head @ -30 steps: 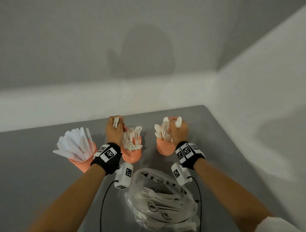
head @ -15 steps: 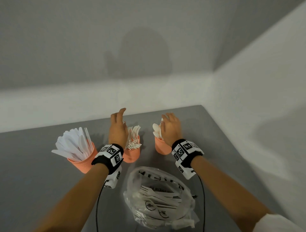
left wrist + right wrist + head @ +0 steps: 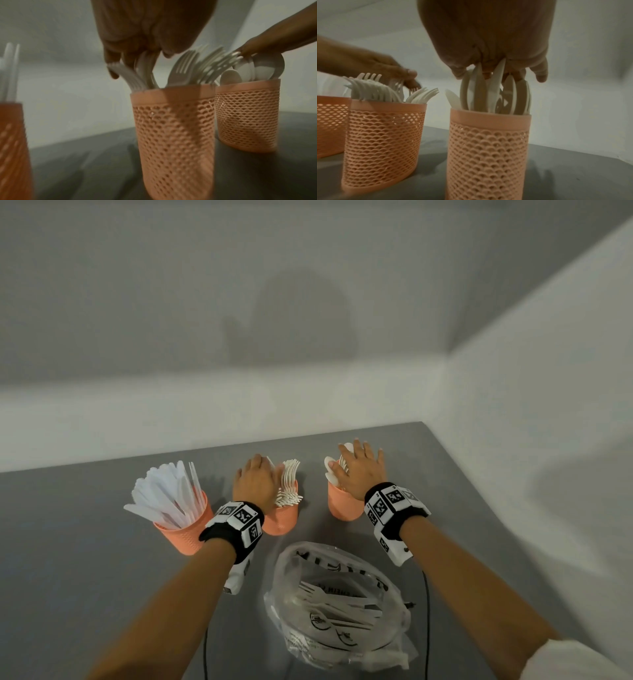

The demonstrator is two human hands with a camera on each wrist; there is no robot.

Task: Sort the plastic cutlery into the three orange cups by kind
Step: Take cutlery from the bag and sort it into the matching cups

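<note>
Three orange mesh cups stand in a row on the grey table. The left cup (image 3: 181,537) holds white knives (image 3: 164,494), the middle cup (image 3: 281,520) white forks (image 3: 289,484), the right cup (image 3: 342,505) white spoons (image 3: 330,465). My left hand (image 3: 255,481) lies palm down over the forks, its fingers (image 3: 137,54) touching their tops. My right hand (image 3: 359,469) rests with spread fingers on the spoon tops (image 3: 494,83) above the right cup (image 3: 488,155). Neither hand grips anything.
A crumpled clear plastic bag (image 3: 339,607) with more white cutlery inside lies on the table (image 3: 68,559) in front of me, between my forearms. The table's right edge runs along a white wall (image 3: 531,474). Cables trail from both wristbands.
A second ago each hand gripped a bunch of cutlery over its cup. Both have let go, and the hands now lie flat on the forks and spoons.
</note>
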